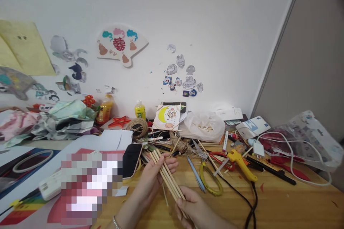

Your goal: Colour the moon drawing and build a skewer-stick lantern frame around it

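Nearest, the right hand point(192, 205) pinched wooden sticks point(171, 180) (likely light, stiff, best held near both ends), the left hand point(153, 174) thumbing their far part, fingers spread.

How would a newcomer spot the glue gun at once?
On the wooden table, find the person's right hand, then look right and farther back to a yellow looped handle. The glue gun lies just right of that, told apart by its solid yellow body and the black cord at its grip's end.
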Demonstrator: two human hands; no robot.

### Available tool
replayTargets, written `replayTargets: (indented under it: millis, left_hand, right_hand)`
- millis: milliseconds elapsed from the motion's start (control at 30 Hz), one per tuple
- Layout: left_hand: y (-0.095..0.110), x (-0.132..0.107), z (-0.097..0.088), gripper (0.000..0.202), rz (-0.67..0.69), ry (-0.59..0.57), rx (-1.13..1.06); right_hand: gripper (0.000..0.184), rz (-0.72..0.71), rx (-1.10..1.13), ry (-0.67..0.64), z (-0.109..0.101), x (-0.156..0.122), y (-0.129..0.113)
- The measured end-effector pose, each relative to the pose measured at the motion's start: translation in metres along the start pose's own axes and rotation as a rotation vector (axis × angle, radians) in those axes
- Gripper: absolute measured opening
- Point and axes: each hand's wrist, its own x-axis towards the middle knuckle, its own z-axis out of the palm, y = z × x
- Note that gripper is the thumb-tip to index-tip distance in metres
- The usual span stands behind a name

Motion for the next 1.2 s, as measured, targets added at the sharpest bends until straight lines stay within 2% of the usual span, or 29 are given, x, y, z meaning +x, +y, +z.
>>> replayTargets:
  millis: [267, 400, 500, 600, 733, 867, 1100, 1200]
  left_hand:
    - [-0.002, -0.004, -0.002, 0.017, 0.011, -0.073, -0.011]
    - [0.002, -0.007, -0.001, 0.028, 0.027, -0.124, -0.026]
    - [0.003, -0.006, 0.001, 0.038, 0.025, -0.111, -0.022]
    - [-0.002, -0.001, 0.0, 0.046, 0.053, -0.07, -0.01]
    - [-0.007, 0.004, -0.002, 0.048, 0.11, -0.01, 0.062]
    - [-0.006, 0.001, -0.001, 0.049, 0.12, -0.012, 0.148]
    - [-0.01, 0.007, -0.006, 0.051, 0.13, 0.001, 0.119]
    - [-0.011, 0.007, -0.008, 0.05, 0.123, 0.004, 0.11]
  right_hand:
    - [0.072, 0.062, -0.087, 0.051, -0.005, 0.005, 0.007]
    - [0.073, 0.068, -0.139, 0.041, -0.007, 0.004, 0.007]
    - [0.075, 0.071, -0.188, 0.067, -0.007, 0.004, 0.006]
    - [0.072, -0.023, -0.305, 0.134, -0.007, 0.004, 0.006]
    - [0.058, -0.227, -0.633, 0.281, -0.01, 0.001, 0.005]
    - [0.055, -0.293, -0.855, 0.327, -0.012, -0.005, 0.003]
    - [0.056, -0.351, -0.868, 0.362, -0.013, -0.003, 0.003]
    - [0.06, -0.296, -0.738, 0.321, -0.013, 0.0, 0.004]
